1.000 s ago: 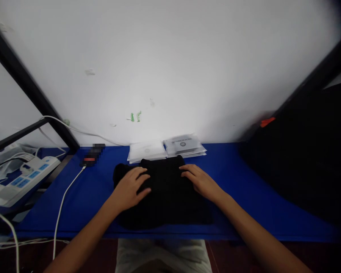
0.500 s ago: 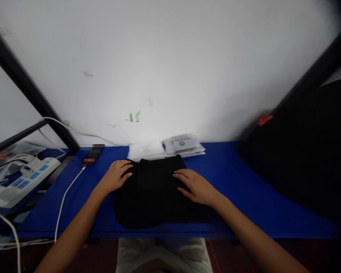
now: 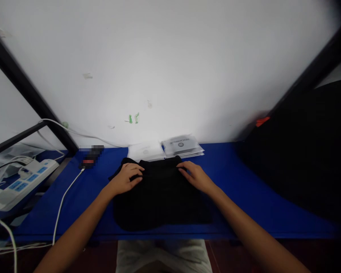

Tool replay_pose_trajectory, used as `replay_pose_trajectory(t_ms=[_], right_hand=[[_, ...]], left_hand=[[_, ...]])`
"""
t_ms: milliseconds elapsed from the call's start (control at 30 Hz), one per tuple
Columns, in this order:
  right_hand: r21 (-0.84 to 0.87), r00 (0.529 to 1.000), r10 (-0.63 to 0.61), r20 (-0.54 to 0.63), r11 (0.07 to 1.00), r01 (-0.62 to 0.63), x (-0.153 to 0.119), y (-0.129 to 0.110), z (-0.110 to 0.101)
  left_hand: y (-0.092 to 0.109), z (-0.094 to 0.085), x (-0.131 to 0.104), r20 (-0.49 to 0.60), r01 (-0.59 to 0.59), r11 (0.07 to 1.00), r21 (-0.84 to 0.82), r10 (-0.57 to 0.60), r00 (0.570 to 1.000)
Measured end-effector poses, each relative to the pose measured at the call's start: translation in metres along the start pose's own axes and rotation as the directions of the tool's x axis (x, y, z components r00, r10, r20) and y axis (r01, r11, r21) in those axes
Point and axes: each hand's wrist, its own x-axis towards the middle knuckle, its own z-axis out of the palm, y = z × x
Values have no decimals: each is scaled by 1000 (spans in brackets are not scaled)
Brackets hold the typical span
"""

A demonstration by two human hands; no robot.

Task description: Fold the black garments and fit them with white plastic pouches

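A folded black garment (image 3: 161, 197) lies on the blue tabletop (image 3: 244, 189) right in front of me. My left hand (image 3: 127, 178) rests on its far left corner, fingers curled onto the cloth. On the far right corner lies my right hand (image 3: 195, 175), fingers flat on the fabric. Whether either hand pinches the cloth I cannot make out. Just behind the garment lie clear plastic packets (image 3: 166, 148) against the white wall.
A large black heap of fabric (image 3: 307, 155) fills the right side. A white cable (image 3: 63, 197) runs to a small dark device (image 3: 90, 156) at the back left. A white power strip (image 3: 19, 182) sits beyond the black frame bar at far left.
My left hand has come back in from the garment's left edge onto its top left corner. My right hand has slid farther away to the top right corner.
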Motion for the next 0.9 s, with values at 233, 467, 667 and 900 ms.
replay_pose_trajectory(t_ms=[233,467,667,900], right_hand=[[-260,986,73,-149,959,-110,30,0,15],[-336,982,-54,183,935,114,-3,-30,21],[-282,976,-32,217,955,94,-1,-23,13],[-80,981,-177,76,980,183,-17,-40,-49]], left_hand=[[-6,5,26,-288,238,951,199,-175,942],[-14,11,-23,-52,96,976,196,-88,995],[-20,-2,-18,17,171,980,104,-174,985],[40,-44,-38,42,45,999,-10,-45,998]])
